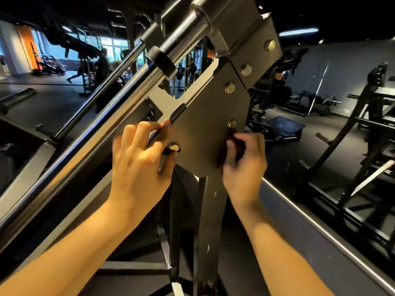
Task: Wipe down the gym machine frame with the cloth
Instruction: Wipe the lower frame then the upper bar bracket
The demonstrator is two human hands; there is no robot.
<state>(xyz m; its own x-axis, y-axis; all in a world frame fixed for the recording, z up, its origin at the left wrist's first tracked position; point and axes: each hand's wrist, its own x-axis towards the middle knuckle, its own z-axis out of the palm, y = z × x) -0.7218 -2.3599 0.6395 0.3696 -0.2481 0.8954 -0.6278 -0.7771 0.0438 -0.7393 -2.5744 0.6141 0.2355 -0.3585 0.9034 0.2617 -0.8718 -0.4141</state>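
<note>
The gym machine frame [201,116] is a dark grey steel plate with several bolts, sloping up to the right beside a chrome rail [85,150]. My left hand [139,161] rests at the plate's left edge, fingers curled over that edge beside a silver peg [174,148]. My right hand [245,161] pinches a small dark red cloth [232,138] against the plate's right edge, just below a bolt [232,124]. Most of the cloth is hidden under my fingers.
A grey upright post [211,221] runs down from the plate between my forearms. A black rack [363,146] stands at the right. Further gym machines and a blue pad [286,126] sit on the dark floor behind. Bright windows lie far left.
</note>
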